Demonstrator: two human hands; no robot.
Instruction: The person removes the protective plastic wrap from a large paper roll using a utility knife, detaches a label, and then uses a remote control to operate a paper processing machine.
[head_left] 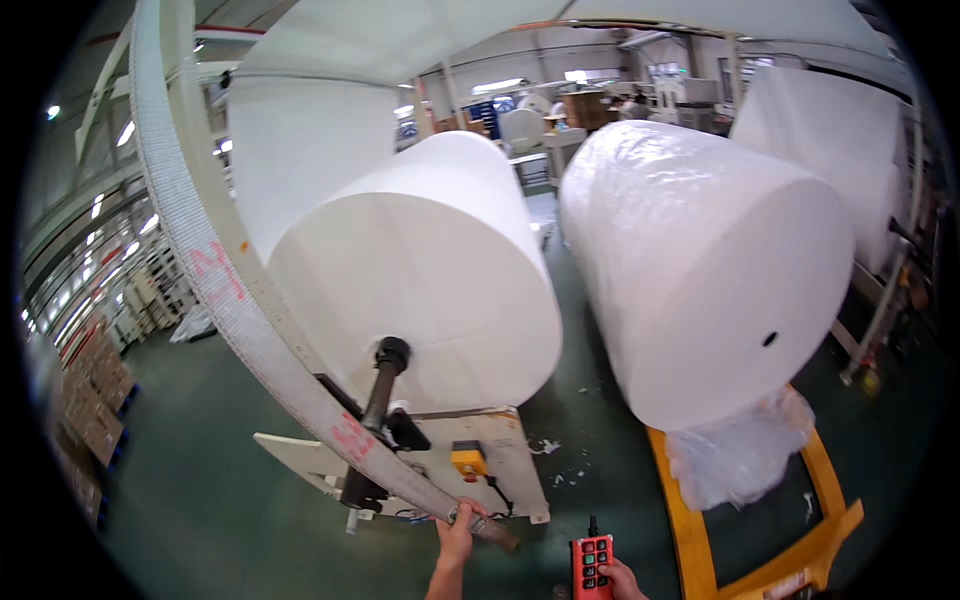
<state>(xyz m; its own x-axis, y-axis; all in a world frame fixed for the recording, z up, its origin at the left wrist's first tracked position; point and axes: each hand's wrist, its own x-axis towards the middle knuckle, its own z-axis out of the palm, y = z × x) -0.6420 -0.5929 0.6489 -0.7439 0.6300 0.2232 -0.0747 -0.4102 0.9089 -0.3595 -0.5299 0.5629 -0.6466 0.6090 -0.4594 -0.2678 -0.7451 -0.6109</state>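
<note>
My left hand (pixel 456 532) is closed around the lower end of a long white webbing sling (pixel 335 425) with red marks, which runs up past the upper left of the view. In my right hand (pixel 624 580) is a red remote control (pixel 592 566) with dark buttons and one green button; my thumb lies on its keypad. Beyond the sling a huge white paper roll (pixel 420 290) sits on a dark shaft (pixel 380 388) above a machine stand. A second paper roll (pixel 730 285), partly wrapped in clear plastic film, lies to the right with a small dark core hole.
A yellow and black switch box (pixel 468 461) is mounted on the pale machine plate (pixel 515 455). Under the right roll are a yellow frame (pixel 690 525) and crumpled plastic film (pixel 740 455). Stacked cartons (pixel 92 395) stand far left. Paper scraps (pixel 570 470) litter the green floor.
</note>
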